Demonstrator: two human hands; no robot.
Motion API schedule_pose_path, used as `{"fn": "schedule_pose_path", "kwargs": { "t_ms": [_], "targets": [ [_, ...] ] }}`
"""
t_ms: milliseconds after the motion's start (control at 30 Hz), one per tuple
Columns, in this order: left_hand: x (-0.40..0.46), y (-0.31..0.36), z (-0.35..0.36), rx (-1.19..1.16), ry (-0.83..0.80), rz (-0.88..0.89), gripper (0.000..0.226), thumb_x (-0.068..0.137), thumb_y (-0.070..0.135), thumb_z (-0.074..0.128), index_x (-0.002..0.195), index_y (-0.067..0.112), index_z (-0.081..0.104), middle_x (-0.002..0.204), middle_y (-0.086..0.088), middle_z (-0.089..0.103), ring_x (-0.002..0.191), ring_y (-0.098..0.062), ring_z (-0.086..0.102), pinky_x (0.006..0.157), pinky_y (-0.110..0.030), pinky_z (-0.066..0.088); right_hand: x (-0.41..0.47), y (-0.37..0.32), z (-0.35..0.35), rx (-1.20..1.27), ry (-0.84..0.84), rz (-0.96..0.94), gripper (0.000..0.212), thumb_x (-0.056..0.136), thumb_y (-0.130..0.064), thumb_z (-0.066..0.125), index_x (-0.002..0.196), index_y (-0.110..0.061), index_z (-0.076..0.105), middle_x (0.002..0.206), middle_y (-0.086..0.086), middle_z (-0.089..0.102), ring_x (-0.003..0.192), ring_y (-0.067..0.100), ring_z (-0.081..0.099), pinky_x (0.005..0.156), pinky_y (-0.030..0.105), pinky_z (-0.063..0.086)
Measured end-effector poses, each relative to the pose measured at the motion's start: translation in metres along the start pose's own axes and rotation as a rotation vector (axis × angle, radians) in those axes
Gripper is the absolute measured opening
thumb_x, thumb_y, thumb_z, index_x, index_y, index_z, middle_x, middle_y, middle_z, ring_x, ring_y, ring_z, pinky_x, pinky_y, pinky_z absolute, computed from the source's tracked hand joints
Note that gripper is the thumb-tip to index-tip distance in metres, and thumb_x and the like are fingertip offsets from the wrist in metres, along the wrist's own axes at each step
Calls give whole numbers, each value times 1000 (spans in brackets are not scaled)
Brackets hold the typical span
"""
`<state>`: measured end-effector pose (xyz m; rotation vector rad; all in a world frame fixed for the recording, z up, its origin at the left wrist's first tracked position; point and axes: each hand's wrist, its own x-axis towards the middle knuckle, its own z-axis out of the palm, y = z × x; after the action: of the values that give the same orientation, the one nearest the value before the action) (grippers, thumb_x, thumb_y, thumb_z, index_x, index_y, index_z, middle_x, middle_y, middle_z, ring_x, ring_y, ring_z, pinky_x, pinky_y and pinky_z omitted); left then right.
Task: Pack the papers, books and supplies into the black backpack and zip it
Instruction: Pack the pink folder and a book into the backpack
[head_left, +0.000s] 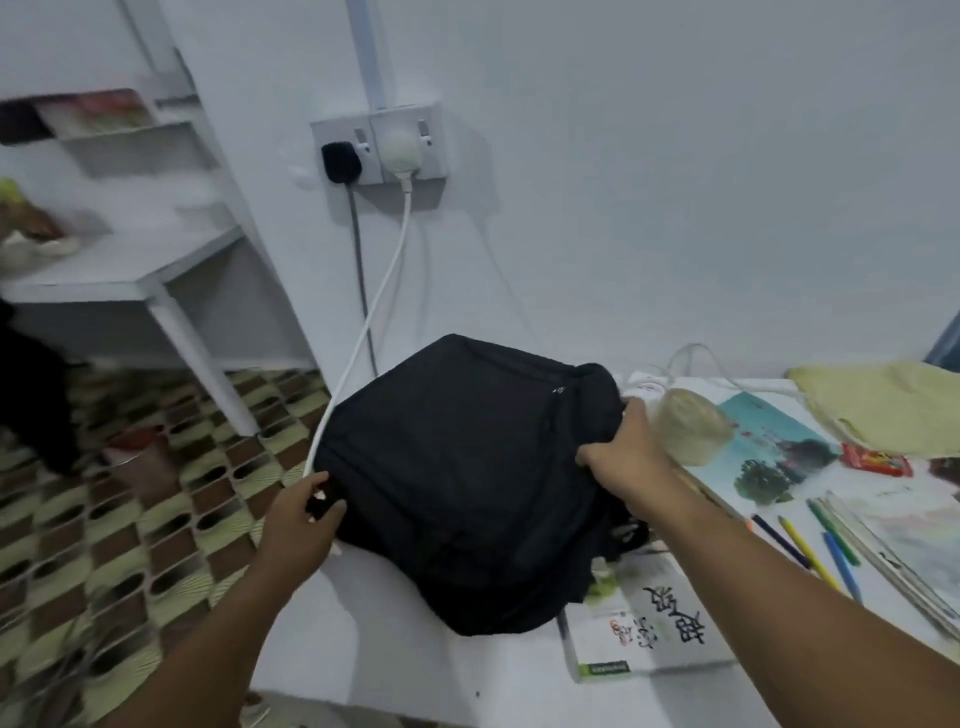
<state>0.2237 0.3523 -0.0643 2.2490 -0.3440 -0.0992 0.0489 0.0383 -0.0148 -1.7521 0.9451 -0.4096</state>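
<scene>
The black backpack (457, 467) lies on the white table (415, 670) near its left edge. My left hand (301, 514) grips its left side at a strap buckle. On the bag's right edge, my right hand (628, 457) pinches the fabric. To the right lie a book with a landscape cover (774, 452), a white book with black characters (654, 618) partly under the bag, several coloured pencils (815, 540), a stack of papers (904, 551), a roll of tape (691, 423) and a small red packet (875, 460).
A white cable (374, 306) runs from the wall socket (382, 145) down past the bag's left side. A yellow cloth (883, 405) lies at the far right. White shelves (130, 270) stand left over a patterned floor (130, 519).
</scene>
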Motion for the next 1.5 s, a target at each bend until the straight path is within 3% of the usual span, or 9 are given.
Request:
{"fn": "schedule_pose_path", "kwargs": {
  "t_ms": [133,367,467,600,800,933,1133,1233,1500],
  "targets": [
    [19,4,-3,-127,-97,27,30,103,17,52,127,34,47,112,22,57,106,-8,57,87,-27,42,16,-22,-3,153,-14,-45,55,71,4,65,112,-27,45,103,5,63,93,27,65,80,52,59],
    [84,-4,-7,-522,-188,-432,44,99,61,41,116,26,62,117,-3,69,104,-25,64,73,-36,50,33,-39,-11,139,-101,-13,53,78,11,62,119,-22,51,108,7,64,95,26,65,82,46,59],
    [100,-3,-13,-569,-270,-504,47,92,69,48,114,31,65,114,5,67,107,-22,61,95,-46,49,37,-35,-5,205,-140,7,56,80,13,61,121,-23,53,111,8,67,95,26,68,79,44,60],
    [111,-3,-24,-519,-196,-369,19,88,23,71,83,11,57,100,-12,66,88,-30,62,78,-43,50,40,-42,2,380,-110,-30,61,77,20,60,123,-20,60,111,6,72,98,23,70,77,35,58],
    [91,-43,-79,-526,-112,-423,13,87,3,47,85,11,57,93,-13,58,80,-31,54,65,-38,45,47,-43,19,465,-190,-3,53,74,15,68,119,-14,66,110,7,76,101,27,72,79,36,59],
    [83,-65,-98,-306,-281,-579,26,83,-3,43,98,16,52,110,-16,55,88,-34,54,71,-44,47,55,-15,58,13,-124,-5,56,65,-5,86,115,-16,65,105,2,74,98,24,71,85,38,58],
    [79,-38,-96,104,-274,-152,56,85,6,62,130,29,37,104,-11,60,85,-31,62,70,-43,49,50,8,66,-300,65,-54,74,71,-27,88,135,-20,51,117,1,64,109,22,62,81,27,43],
    [80,-21,-81,452,-271,57,71,80,28,62,144,35,31,136,-9,46,120,-32,51,92,-47,48,39,-1,67,-556,157,-155,71,81,-40,78,141,-22,46,134,5,57,122,28,55,95,38,47],
    [45,21,19,639,-477,512,87,79,86,22,155,44,17,168,4,-2,153,-21,-15,120,-53,-11,1,4,94,-567,-80,-252,75,80,-39,77,145,-33,42,163,6,18,149,25,26,115,34,31]
  ]
}}
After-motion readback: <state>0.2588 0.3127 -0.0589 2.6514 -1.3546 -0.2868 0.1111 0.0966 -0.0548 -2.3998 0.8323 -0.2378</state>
